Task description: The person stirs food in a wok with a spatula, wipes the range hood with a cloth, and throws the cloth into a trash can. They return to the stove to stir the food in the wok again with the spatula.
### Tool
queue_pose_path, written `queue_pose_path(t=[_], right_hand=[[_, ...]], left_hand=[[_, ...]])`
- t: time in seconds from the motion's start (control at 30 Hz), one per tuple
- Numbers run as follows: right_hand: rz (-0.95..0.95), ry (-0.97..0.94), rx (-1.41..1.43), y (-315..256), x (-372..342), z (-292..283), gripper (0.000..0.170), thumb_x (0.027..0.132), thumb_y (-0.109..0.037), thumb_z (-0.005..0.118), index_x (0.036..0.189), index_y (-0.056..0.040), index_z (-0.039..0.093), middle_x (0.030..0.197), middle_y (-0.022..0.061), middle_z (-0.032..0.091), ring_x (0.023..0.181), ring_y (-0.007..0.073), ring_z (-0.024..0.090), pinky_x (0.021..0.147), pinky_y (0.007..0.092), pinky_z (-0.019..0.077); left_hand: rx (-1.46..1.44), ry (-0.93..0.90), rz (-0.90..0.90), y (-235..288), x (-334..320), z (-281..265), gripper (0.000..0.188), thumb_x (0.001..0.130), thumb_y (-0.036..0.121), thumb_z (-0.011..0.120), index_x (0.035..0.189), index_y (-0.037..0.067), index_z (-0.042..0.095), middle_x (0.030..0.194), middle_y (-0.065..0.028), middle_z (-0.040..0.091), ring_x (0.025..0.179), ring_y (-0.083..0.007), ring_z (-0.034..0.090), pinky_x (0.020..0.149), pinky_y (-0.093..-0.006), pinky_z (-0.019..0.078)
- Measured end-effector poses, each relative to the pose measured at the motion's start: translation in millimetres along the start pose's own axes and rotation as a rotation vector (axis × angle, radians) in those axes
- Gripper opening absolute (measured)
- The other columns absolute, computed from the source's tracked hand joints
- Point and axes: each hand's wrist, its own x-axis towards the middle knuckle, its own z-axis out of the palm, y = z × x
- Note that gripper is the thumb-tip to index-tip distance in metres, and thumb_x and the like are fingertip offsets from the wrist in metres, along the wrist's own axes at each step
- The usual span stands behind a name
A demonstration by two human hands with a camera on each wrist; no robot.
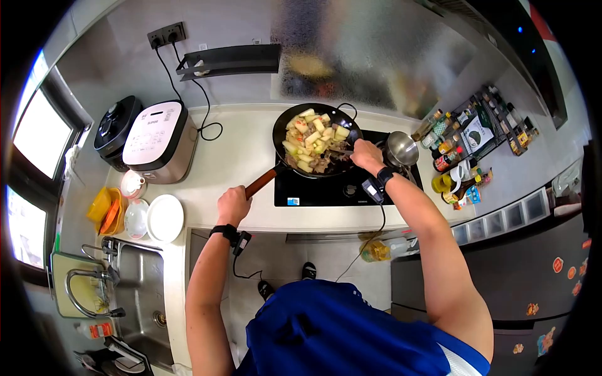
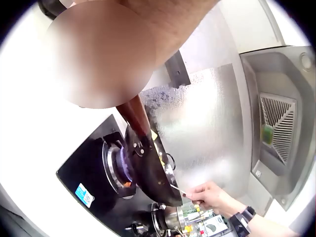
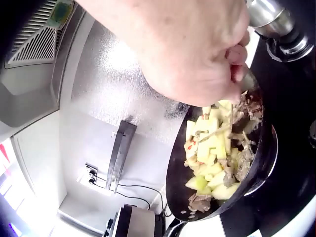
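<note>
Above the lit burner [image 2: 115, 170], left fingers [image 1: 241, 195] grip the pan [image 2: 150, 173]'s handle [image 1: 261, 182], right fingers [image 3: 237, 55] a utensil [image 2: 178, 189]; hard stirring could spill food [image 1: 307, 141].

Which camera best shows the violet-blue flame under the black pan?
The left wrist view: it looks beneath the round black pan, revealing the violet-blue flame. The head view looks into the pan, which hides the flame; the right wrist view shows none.

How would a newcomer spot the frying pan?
Find the black cooktop in the pale counter. Over its left part is a wide, dark frying pan with a brown handle. Unlike the shiny steel pot to its right, it holds pale food chunks.
</note>
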Motion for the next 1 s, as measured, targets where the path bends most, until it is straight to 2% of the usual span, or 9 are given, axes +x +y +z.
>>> queue_pose_path(t=[0.1,0.13,0.23,0.27,0.4,0.63,0.7,0.8,1.0], right_hand=[[-0.105,0.084,-0.097,-0.1,-15.4,-12.9,0.025,0.087,-0.019,0.071,0.101,0.0012,0.072,0.100,0.0230,0.073,0.093,0.0409,0.071,0.079,0.0495,0.0562],[-0.224,0.107,-0.211,4.2,-15.7,-11.6,0.021,0.089,-0.016,0.066,0.099,0.0024,0.071,0.093,0.0225,0.073,0.084,0.0403,0.072,0.072,0.0492,0.0570],[-0.367,0.254,-0.353,8.3,-25.8,-25.2,0.018,0.090,-0.012,0.059,0.093,0.0032,0.069,0.088,0.0219,0.073,0.079,0.0391,0.072,0.068,0.0480,0.0573],[-0.426,0.381,-0.404,10.4,-29.9,-26.7,0.015,0.085,-0.009,0.058,0.079,-0.0026,0.071,0.080,0.0190,0.073,0.077,0.0328,0.074,0.065,0.0431,0.0582],[-0.564,0.378,-0.552,1.3,-50.4,-71.4,0.014,0.082,-0.011,0.061,0.079,-0.0044,0.072,0.079,0.0163,0.073,0.075,0.0316,0.073,0.064,0.0428,0.0583],[-0.375,0.212,-0.648,-38.4,-71.5,-143.7,0.015,0.082,-0.010,0.063,0.085,-0.0088,0.078,0.086,0.0118,0.076,0.083,0.0307,0.075,0.070,0.0424,0.0586],[-0.257,0.120,-0.638,-51.5,-74.0,-161.5,0.018,0.084,-0.010,0.063,0.094,-0.0088,0.079,0.098,0.0132,0.077,0.093,0.0306,0.075,0.076,0.0409,0.0587],[-0.131,0.017,-0.619,-52.1,-55.7,-165.2,0.025,0.087,-0.010,0.063,0.106,-0.0095,0.078,0.112,0.0124,0.075,0.103,0.0304,0.073,0.081,0.0399,0.0582],[-0.134,-0.042,-0.678,-44.4,1.0,-155.8,0.027,0.088,-0.012,0.064,0.112,-0.0117,0.078,0.117,0.0102,0.075,0.107,0.0292,0.072,0.081,0.0397,0.0581]], left_hand=[[0.029,0.052,0.009,-3.8,2.9,6.3,0.027,0.084,0.030,0.077,0.092,0.005,0.068,0.088,-0.0180,0.072,0.084,-0.0390,0.071,0.073,-0.0484,0.0581],[0.036,0.066,0.005,-4.0,4.6,6.1,0.027,0.084,0.030,0.077,0.091,0.005,0.068,0.087,-0.0179,0.072,0.083,-0.0389,0.071,0.073,-0.0484,0.0581],[0.044,0.104,0.011,-6.4,6.8,8.8,0.027,0.084,0.030,0.077,0.090,0.005,0.068,0.087,-0.0174,0.072,0.083,-0.0385,0.071,0.072,-0.0483,0.0581],[0.044,0.118,0.014,-8.0,7.6,10.0,0.026,0.084,0.029,0.077,0.090,0.006,0.068,0.087,-0.0172,0.072,0.082,-0.0384,0.072,0.072,-0.0482,0.0581],[0.020,0.148,0.012,-9.9,8.3,10.0,0.026,0.084,0.029,0.077,0.090,0.006,0.068,0.087,-0.0169,0.072,0.082,-0.0384,0.072,0.072,-0.0481,0.0584],[0.019,0.144,0.048,-19.1,15.5,15.8,0.026,0.086,0.029,0.076,0.090,0.005,0.068,0.088,-0.0179,0.072,0.083,-0.0387,0.072,0.072,-0.0480,0.0586],[0.010,0.153,0.064,-19.8,19.2,15.7,0.027,0.086,0.029,0.076,0.090,0.004,0.067,0.088,-0.0184,0.072,0.083,-0.0388,0.072,0.072,-0.0482,0.0585],[-0.008,0.153,0.055,-20.7,15.5,18.2,0.030,0.084,0.031,0.077,0.091,0.004,0.066,0.088,-0.0187,0.072,0.083,-0.0395,0.071,0.072,-0.0482,0.0583],[-0.227,0.119,0.059,-13.1,-0.3,-10.5,0.046,0.079,0.043,0.083,0.094,0.003,0.067,0.087,-0.0214,0.072,0.083,-0.0425,0.069,0.075,-0.0501,0.0556]])
